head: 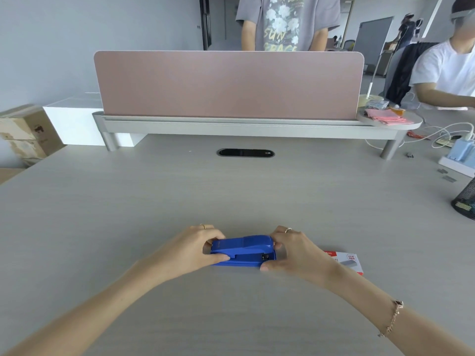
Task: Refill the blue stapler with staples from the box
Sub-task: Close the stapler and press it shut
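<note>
the staple box [345, 262] is white and red with printing too small to read; it lies flat on the worktop [128, 201] near the front edge, just right of the right hand [295, 249] and partly hidden behind that wrist. the blue stapler [243, 250] sits on the worktop close to the middle of the front edge, lying crosswise, its top arm down on its base; a small dark mark shows on its near side, any lettering unreadable. the left hand [191, 249] grips the stapler's left end, thumb on the near side and fingers curled over the far side. the right hand clasps the right end the same way. each hand wears a ring, and the right wrist a thin chain bracelet [393, 318]. along the back edge stands a pink divider screen [228, 84] on a grey riser, with an oval cable slot [245, 152] in front of it. loose staple strips [447, 176] lie near the right edge, beside a black mesh cup [466, 201].
</note>
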A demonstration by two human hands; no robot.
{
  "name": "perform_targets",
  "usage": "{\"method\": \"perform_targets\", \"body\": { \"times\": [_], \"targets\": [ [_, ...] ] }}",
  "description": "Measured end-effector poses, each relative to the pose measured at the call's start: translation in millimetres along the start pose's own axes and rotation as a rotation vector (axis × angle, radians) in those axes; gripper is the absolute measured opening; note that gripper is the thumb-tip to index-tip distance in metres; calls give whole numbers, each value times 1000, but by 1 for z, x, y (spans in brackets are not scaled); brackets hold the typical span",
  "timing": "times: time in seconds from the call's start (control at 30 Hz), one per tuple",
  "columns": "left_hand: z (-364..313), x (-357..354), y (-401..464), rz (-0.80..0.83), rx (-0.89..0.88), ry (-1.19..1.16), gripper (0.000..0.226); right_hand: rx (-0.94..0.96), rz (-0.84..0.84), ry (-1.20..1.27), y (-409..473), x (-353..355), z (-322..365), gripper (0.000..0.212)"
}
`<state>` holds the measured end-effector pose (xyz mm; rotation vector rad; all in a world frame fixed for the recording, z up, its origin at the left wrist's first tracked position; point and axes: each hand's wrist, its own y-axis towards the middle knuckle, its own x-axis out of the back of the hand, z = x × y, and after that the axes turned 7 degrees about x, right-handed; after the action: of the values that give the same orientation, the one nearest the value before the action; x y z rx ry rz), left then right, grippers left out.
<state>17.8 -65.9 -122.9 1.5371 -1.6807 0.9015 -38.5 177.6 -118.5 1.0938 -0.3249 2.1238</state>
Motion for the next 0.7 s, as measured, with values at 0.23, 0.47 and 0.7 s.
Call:
{"method": "perform_targets", "body": {
  "times": [0.23, 0.47, 0.7],
  "targets": [
    [-3, 2, 2, 18, 13, 22, 14, -4, -13, 7, 2, -1, -4, 25],
    [-6, 6, 18, 18, -11, -4, 16, 4, 0, -1, 12, 11, -13, 31],
    [-5, 11, 56, -16, -41, -21, 17, -3, -29, -19, 36, 28, -31, 21]
  ]
}}
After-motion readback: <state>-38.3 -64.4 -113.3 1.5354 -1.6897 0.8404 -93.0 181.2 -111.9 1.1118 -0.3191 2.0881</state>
